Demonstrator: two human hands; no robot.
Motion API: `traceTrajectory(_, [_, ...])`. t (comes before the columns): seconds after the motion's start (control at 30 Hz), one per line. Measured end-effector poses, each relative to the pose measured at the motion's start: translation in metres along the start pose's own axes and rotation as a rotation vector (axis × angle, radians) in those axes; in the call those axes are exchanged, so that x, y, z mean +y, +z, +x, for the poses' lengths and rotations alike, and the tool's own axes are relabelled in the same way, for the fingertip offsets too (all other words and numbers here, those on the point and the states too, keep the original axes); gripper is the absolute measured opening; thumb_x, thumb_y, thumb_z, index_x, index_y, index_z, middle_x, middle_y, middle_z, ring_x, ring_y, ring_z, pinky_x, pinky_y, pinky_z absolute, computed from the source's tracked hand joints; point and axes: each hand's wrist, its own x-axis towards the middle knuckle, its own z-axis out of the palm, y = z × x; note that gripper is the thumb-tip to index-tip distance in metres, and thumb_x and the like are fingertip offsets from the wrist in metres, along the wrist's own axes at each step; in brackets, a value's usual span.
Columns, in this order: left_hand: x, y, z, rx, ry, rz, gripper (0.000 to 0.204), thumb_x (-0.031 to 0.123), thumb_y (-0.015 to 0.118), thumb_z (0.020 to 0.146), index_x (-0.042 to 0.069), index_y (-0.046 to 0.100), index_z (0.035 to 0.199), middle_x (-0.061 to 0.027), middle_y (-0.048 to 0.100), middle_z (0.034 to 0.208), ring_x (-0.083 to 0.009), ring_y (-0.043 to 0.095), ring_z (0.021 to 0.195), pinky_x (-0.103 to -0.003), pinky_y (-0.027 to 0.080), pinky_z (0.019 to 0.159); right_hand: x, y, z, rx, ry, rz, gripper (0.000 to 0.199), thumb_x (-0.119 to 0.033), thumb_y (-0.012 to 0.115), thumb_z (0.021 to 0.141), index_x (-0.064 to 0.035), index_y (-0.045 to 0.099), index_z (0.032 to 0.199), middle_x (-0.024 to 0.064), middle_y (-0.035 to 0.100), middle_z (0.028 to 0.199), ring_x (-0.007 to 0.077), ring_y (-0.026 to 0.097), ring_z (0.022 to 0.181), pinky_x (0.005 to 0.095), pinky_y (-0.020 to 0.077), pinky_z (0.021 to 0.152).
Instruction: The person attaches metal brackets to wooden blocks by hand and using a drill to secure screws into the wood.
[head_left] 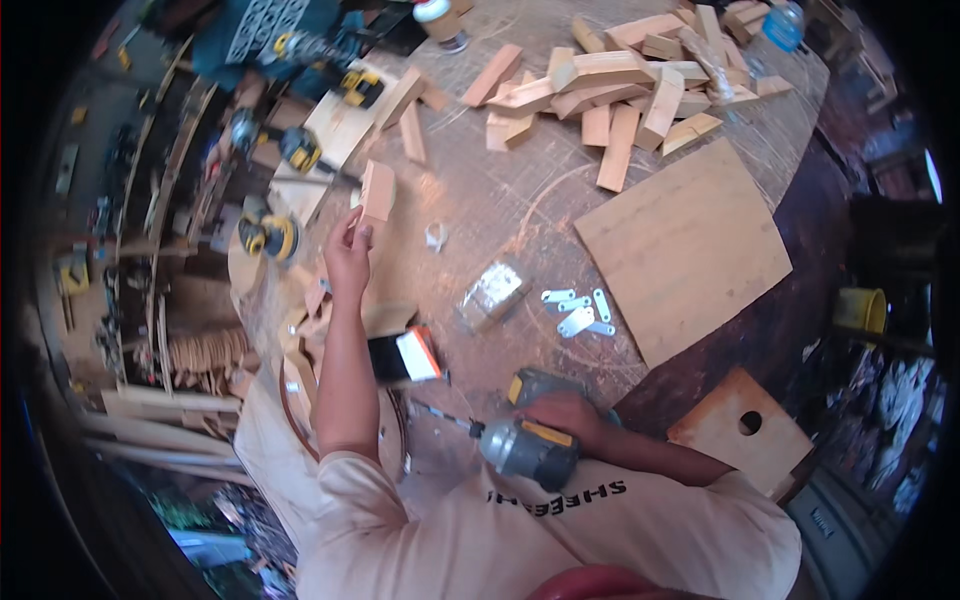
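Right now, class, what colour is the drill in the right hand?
Grey with yellow and black trim, on the drill in the right hand; head view.

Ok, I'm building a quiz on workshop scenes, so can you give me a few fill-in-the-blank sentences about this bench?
1. The right hand grips a cordless ____.
2. The left hand holds a small block of ____.
3. The small flat plates lying beside the plywood sheet are made of ____.
4. The square board at the bench's edge has a round ____ in it.

Missing words: drill; wood; metal; hole
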Motion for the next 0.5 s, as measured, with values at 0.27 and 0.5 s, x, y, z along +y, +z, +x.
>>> traceTrajectory(0.27, [0.023,-0.101,-0.268,0.012,-0.083,0.027,0.036,0.007,0.061,0.09,0.003,0.058,0.126,-0.0093,0.067,0.11,-0.012,0.063,0.096,-0.026,0.05,0.083,0.064,0.026,-0.01,-0.281,0.282,-0.374,0.035,-0.016,0.066,0.082,0.0,0.061,0.113,0.0159,0.065,0.105,0.0294,0.065,0.098,0.0361,0.0525,0.082])
traceTrajectory(0.5, [-0.063,-0.107,-0.48,-0.001,-0.115,0.187,0.032,0.014,0.064,0.088,0.011,0.063,0.12,-0.0155,0.067,0.111,-0.0286,0.067,0.096,-0.035,0.052,0.082,-0.011,0.019,-0.01,0.191,0.138,-0.36,0.039,-0.018,0.075,0.08,-0.0049,0.06,0.113,0.0105,0.064,0.106,0.0261,0.062,0.098,0.0396,0.0483,0.086])
